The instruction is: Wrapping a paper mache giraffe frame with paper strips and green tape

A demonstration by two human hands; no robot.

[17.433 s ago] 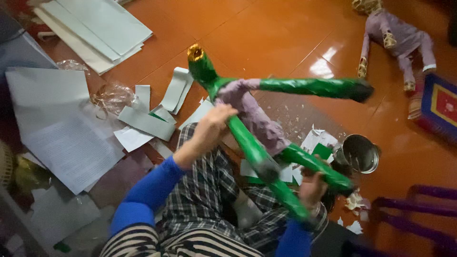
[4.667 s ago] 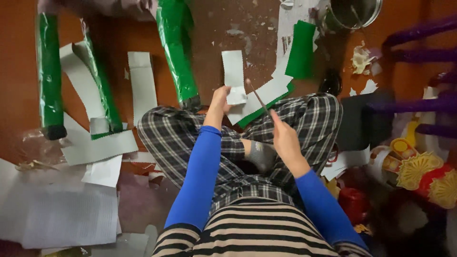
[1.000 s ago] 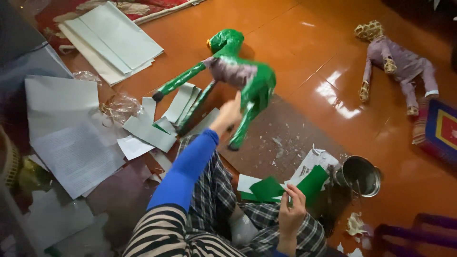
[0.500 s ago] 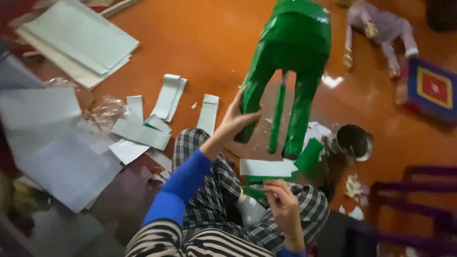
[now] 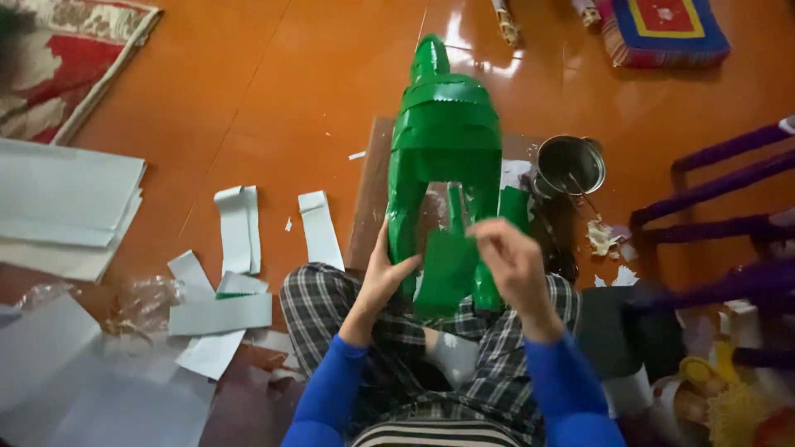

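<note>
Hands both busy: left hand (image 5: 385, 277) closed around one leg of the green figure (image 5: 445, 141), right hand (image 5: 513, 265) pinching the top edge of a green paper piece (image 5: 447, 273) between fingertips. Standing upright just ahead of both hands, on a brown board (image 5: 368, 199) laid on the floor: that figure, its legs against the lap.

Probably best done so: hold the leg firmly with the left hand, bring the piece flat against the gap between the legs, press from the middle outward, and smooth the edges down without creasing.

By count: one green figure, one loose green piece in hand, and one metal pot (image 5: 570, 164) just beyond the right hand with something thin resting in it. Left of the left hand, at least five grey paper strips (image 5: 238, 228) scattered on the floor; farther left, one stack of grey sheets (image 5: 66, 207).
</note>
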